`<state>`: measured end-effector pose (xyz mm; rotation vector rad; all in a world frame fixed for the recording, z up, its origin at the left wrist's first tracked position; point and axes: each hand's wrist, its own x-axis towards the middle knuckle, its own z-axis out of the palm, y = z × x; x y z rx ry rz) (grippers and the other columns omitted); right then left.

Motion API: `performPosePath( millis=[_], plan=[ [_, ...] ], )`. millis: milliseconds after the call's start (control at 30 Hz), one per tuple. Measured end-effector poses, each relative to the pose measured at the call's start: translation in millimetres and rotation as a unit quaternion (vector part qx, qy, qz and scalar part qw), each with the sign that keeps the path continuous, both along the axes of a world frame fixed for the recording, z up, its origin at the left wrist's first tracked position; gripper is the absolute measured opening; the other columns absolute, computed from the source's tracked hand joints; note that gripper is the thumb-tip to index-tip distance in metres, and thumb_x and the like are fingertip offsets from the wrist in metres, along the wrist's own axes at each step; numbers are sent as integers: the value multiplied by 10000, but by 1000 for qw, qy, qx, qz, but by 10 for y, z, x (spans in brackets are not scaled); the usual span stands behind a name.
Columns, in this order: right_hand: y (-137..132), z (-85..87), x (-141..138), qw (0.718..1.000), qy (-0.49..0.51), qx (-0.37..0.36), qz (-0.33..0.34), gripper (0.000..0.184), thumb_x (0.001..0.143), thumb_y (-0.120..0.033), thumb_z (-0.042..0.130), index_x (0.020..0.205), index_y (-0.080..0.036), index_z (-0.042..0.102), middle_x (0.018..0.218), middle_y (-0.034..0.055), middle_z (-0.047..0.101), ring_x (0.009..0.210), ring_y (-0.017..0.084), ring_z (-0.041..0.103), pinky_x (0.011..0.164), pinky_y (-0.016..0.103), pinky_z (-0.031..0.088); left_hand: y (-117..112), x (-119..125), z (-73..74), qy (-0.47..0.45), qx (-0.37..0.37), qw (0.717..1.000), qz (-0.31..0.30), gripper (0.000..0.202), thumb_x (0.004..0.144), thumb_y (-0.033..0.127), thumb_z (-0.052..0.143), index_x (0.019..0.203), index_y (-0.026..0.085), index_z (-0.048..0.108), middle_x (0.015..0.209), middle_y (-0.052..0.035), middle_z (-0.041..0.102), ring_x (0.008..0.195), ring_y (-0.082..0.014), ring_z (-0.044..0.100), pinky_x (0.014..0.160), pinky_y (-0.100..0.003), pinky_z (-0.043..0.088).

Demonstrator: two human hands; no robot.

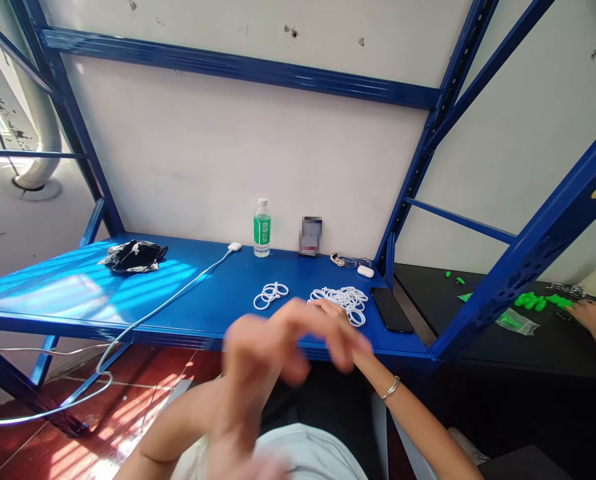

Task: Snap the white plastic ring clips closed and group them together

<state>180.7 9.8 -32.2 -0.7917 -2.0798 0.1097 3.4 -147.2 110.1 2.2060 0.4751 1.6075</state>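
My left hand (273, 340) is raised close to the camera and blurred by motion. Its fingers are bent and apart, pointing right, and nothing shows between them. Behind it, my right hand (334, 312) reaches the near edge of a pile of white rings (351, 300), which look like elastic hair ties. Most of the right fingers are hidden behind the left hand, so I cannot make out whether they hold anything. A bracelet (392, 387) circles the right wrist. To the left on the blue table (203, 300) lies a smaller group of white rings (271, 295).
Along the back stand a green-labelled bottle (262, 230) and a propped phone (311, 237). Glasses (353, 262), a white case (365, 271) and a black phone (392, 310) lie right. A black bag (134, 257) and cable (178, 293) lie left. Another person's hand (595, 320) touches green pieces (531, 301).
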Motion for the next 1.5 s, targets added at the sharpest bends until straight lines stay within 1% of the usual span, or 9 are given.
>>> performPosePath(
  millis=[67,133,267,367,467,733,867,1000,1500],
  plan=[
    [19,-17,4,1000,7,3,-1,171,961,-268,470,1004,-206,623,929,40,684,799,190,661,696,274,521,283,46,-28,2,7,1000,-7,335,900,401,518,1202,307,407,1131,-61,570,1056,-247,582,870,-429,524],
    [40,-33,10,1000,14,8,2,172,958,-245,458,1010,-205,617,936,46,681,833,200,662,709,293,533,667,93,-176,70,-43,995,52,356,891,317,525,1220,264,399,1231,-85,518,1129,-241,535,931,-413,491],
    [64,-37,14,999,35,14,12,207,967,-228,419,1049,-194,606,943,68,677,815,201,669,696,311,553,1350,103,-740,163,-95,978,94,585,840,274,563,1351,240,280,1372,-116,406,1249,-269,435,987,-438,449],
    [58,-16,4,999,51,18,7,219,966,-230,418,1067,-196,610,961,77,675,817,196,672,712,311,560,1573,62,-1088,178,-119,973,88,634,827,259,580,1377,225,267,1399,-127,393,1266,-271,427,1007,-434,436],
    [43,6,-7,998,57,20,-2,216,959,-225,427,1066,-198,613,977,76,676,838,197,670,718,305,561,1621,40,-1229,185,-129,972,66,598,853,272,559,1384,223,287,1385,-117,431,1251,-256,452,996,-403,449],
    [-7,51,-11,999,47,-6,5,179,970,-266,448,1031,-212,607,925,55,670,795,187,651,705,300,532,1627,11,-1330,205,-114,970,64,506,849,266,563,1324,214,397,1298,-104,517,1140,-244,534,920,-384,490],
    [-22,65,-10,999,44,-1,5,191,976,-281,437,1018,-209,609,912,60,666,809,194,641,709,305,518,1595,19,-1318,199,-101,971,83,378,865,247,528,1236,201,475,1184,-96,572,987,-212,593,847,-350,511],
    [-35,86,-11,999,43,2,10,176,974,-263,442,997,-210,608,901,54,658,811,191,632,703,300,509,1585,30,-1293,187,-92,974,87,353,852,230,543,1200,193,498,1135,-87,589,893,-183,604,774,-306,525],
    [-57,100,-14,999,41,14,-14,161,965,-271,445,1007,-199,581,908,55,660,766,179,637,674,289,510,1566,19,-1261,161,-85,978,101,286,864,274,556,1137,189,541,1009,-66,615,817,-163,582,729,-281,503]
  ],
)
